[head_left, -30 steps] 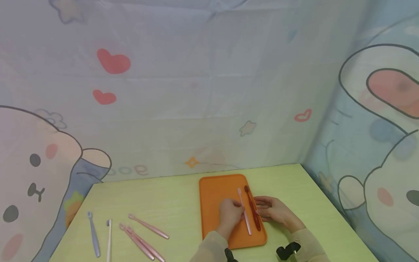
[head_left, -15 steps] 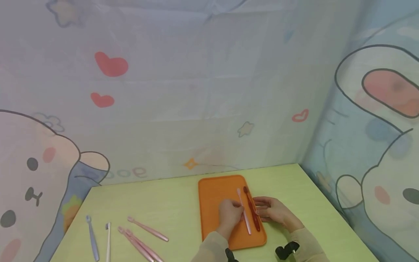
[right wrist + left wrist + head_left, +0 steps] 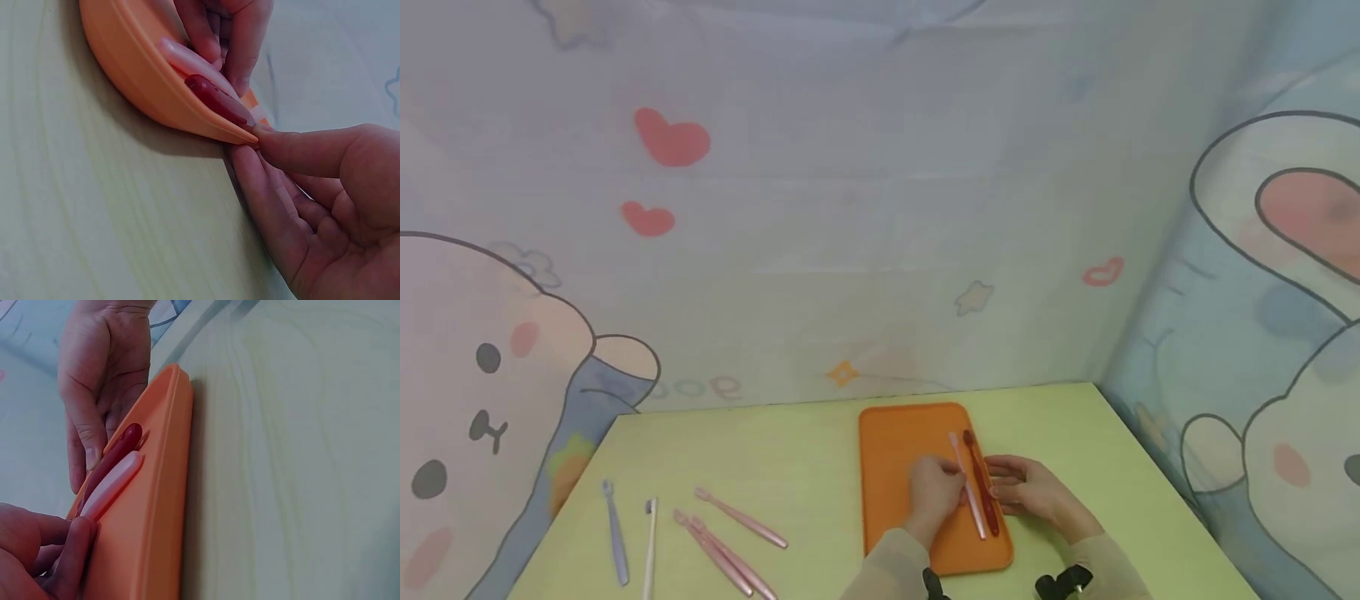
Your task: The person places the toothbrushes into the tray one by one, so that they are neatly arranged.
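Over the last second, we see the slim, pale pink plastic toothbrush (image 3: 977, 514) shift slightly towards the dark red, glossy plastic toothbrush (image 3: 992, 518), with the gap between their handle ends narrowing. Both lie inside the orange, round-cornered rectangular tray (image 3: 883, 446), along its right side, heads at the far end, nearly parallel.

Our left hand (image 3: 934, 496) pinches the pale pink one between thumb and finger, so we judge the lining-up is close but not finished. Our right hand (image 3: 1036, 493) grips the tray's right rim, thumb on top and fingers below, which probably steadies it; the tray looks unmoved on the pale yellow-green table (image 3: 808, 467).

Well apart to the left, a slim blue toothbrush (image 3: 615, 537), a thin white toothbrush (image 3: 651, 546) and three more pink toothbrushes (image 3: 742, 518) are unchanged, so most of the brushes remain outside the tray.
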A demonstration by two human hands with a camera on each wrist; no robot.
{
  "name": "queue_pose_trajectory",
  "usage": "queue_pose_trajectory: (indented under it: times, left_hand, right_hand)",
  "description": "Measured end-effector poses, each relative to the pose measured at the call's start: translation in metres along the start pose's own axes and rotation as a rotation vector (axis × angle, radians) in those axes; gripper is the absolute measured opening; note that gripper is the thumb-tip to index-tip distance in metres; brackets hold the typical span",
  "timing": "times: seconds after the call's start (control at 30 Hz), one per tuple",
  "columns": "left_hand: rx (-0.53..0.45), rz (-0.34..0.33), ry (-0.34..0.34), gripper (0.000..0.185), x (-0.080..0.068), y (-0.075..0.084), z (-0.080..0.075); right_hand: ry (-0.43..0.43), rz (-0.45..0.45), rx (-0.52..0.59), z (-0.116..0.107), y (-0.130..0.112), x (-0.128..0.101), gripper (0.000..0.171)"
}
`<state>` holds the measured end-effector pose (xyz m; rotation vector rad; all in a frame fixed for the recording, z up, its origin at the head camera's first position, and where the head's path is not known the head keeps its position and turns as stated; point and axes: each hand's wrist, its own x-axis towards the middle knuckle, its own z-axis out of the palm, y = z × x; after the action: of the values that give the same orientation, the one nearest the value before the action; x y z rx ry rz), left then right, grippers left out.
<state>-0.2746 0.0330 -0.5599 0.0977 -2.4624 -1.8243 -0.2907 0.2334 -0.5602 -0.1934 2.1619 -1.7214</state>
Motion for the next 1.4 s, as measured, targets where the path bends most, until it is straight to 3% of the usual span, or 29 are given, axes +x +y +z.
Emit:
queue_pose_trajectory:
  times: [0.23, 0.43, 0.7, 1.07, 1.4]
  left_hand:
    - [-0.038, 0.050, -0.016, 0.007, 0.006, -0.003, 0.003]
    - [0.000, 0.089, -0.041, 0.006, 0.007, -0.010, 0.001]
    - [-0.037, 0.045, -0.078, 0.008, 0.007, -0.008, 0.001]
    - [-0.024, 0.063, -0.063, 0.008, 0.007, -0.011, -0.002]
    - [-0.174, -0.021, -0.158, 0.013, 0.004, -0.008, -0.010]
  right_hand:
    - [-0.006, -0.034, 0.003, -0.003, -0.001, 0.001, 0.062]
    - [-0.003, -0.027, -0.007, -0.002, 0.004, -0.001, 0.063]
    - [0.023, -0.023, -0.008, -0.003, 0.006, -0.002, 0.062]
    - [0.002, -0.024, 0.012, 0.001, 0.003, -0.002, 0.061]
    - [0.011, -0.013, 0.020, 0.000, 0.005, -0.003, 0.062]
